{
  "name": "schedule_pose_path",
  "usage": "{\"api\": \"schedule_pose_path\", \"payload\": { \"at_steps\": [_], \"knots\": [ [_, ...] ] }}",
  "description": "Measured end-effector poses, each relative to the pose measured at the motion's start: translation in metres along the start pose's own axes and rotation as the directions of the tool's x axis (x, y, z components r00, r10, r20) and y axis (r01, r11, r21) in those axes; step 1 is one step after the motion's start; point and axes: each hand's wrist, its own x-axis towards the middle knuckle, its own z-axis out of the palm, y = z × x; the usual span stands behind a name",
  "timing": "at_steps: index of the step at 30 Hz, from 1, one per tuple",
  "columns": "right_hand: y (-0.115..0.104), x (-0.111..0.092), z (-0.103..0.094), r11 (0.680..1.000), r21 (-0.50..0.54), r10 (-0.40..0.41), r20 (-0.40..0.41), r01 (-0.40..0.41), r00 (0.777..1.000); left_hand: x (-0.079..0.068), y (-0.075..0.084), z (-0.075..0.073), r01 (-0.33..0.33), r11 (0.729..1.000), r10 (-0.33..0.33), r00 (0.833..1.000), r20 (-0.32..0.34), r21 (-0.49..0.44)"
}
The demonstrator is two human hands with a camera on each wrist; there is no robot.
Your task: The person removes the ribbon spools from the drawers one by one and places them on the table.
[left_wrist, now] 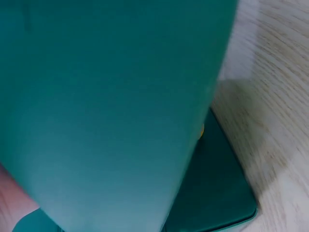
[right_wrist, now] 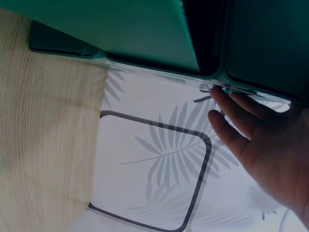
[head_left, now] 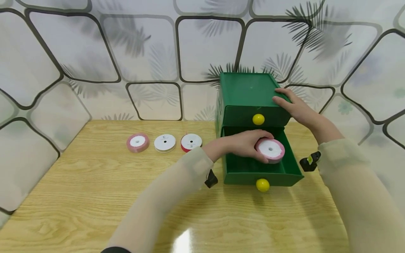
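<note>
My left hand (head_left: 248, 143) grips a roll of pink ribbon (head_left: 270, 150) with a white label, inside the pulled-out lower drawer (head_left: 243, 165) of a green box (head_left: 250, 88). In the left wrist view a green panel (left_wrist: 106, 116) fills most of the frame, and only a sliver of the left hand (left_wrist: 12, 200) shows at the lower left. My right hand (head_left: 295, 107) rests on the box's top right edge, fingers extended. Seen from the right wrist, the right hand's fingers (right_wrist: 231, 113) lie along the edge of the green box (right_wrist: 270, 43).
Left of the box, a pink ribbon roll (head_left: 137, 142), a white one (head_left: 165, 143) and a red one with a white label (head_left: 191, 141) lie in a row on the wooden table (head_left: 95, 182). Yellow knobs (head_left: 262, 185) mark both drawers; the upper drawer (head_left: 240, 116) is closed. A patterned backdrop (head_left: 152, 52) stands behind.
</note>
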Motion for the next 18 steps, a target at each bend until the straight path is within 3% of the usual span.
{"api": "schedule_pose_path", "payload": {
  "at_steps": [10,18],
  "knots": [
    [0.002,0.001,0.000,1.000,-0.005,-0.017,-0.011,0.017,1.000,-0.024,0.001,0.001,-0.075,0.980,0.050,0.989,-0.138,-0.184],
    [0.000,-0.002,0.001,1.000,-0.007,-0.029,-0.019,0.029,0.999,-0.048,0.005,-0.002,-0.156,0.948,0.068,0.951,-0.302,-0.278]
  ]
}}
